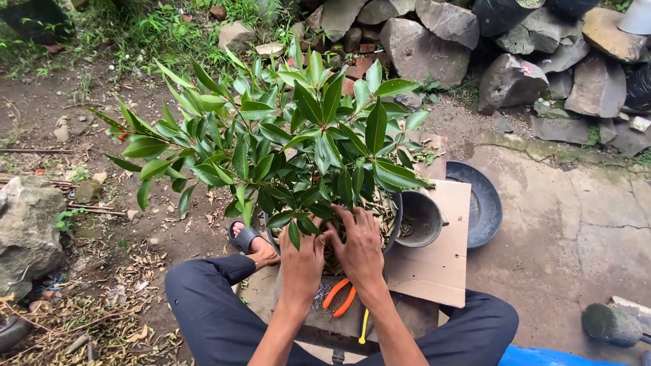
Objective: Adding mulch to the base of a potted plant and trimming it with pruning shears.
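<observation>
A bushy green plant (285, 135) with glossy long leaves grows out of a dark pot (395, 218) in front of me. My left hand (302, 261) and my right hand (359, 247) both press down near the base of the plant, on the dry mulch in the pot. Leaves hide the fingertips, so I cannot tell whether they grip a stem. Orange-handled pliers (340, 297) lie just below my hands, beside a yellow-handled tool (365, 327). My legs in dark trousers flank the pot.
A small grey bucket (420, 218) and a black shallow basin (483, 203) sit right of the pot on cardboard (434, 271). Large stones (475, 47) line the back. A rock (27, 230) lies left, a round grey object (610, 324) lower right.
</observation>
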